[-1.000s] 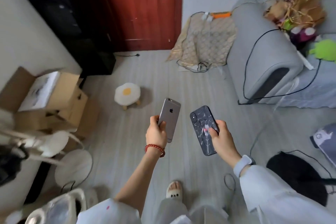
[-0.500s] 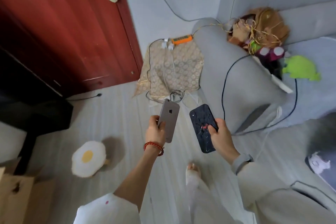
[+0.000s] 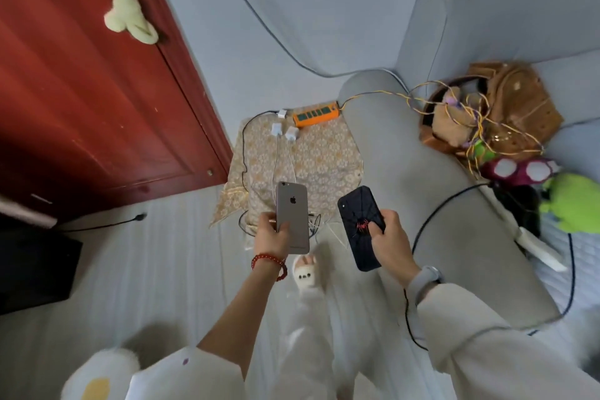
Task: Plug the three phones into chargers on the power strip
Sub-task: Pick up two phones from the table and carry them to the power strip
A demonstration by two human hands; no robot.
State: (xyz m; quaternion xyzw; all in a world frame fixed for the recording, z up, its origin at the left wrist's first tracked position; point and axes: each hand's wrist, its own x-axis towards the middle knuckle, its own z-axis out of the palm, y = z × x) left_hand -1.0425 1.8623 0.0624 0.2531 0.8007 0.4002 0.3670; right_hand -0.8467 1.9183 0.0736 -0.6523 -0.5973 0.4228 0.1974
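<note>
Over the floor, mid-frame: both hands up, each holding a phone back-side to camera
left hand: clamped on silver phone, fingers along its lower left edge, red bead bracelet on wrist
right hand: wrapped round dark phone in spider-web case, thumb on the case back, grey watch on wrist
third phone: can't spot it
power strip: orange, on patterned cloth by the wall, just beside sofa arm, well beyond the phones
chargers: three white blocks lying on cloth just left of strip, none in a socket; white cables run down toward the phones
cable ends: tangle behind silver phone, unclear
foot: slipper on floor between the forearms
sofa clutter: brown bag, plush toys
left side: red door
</note>
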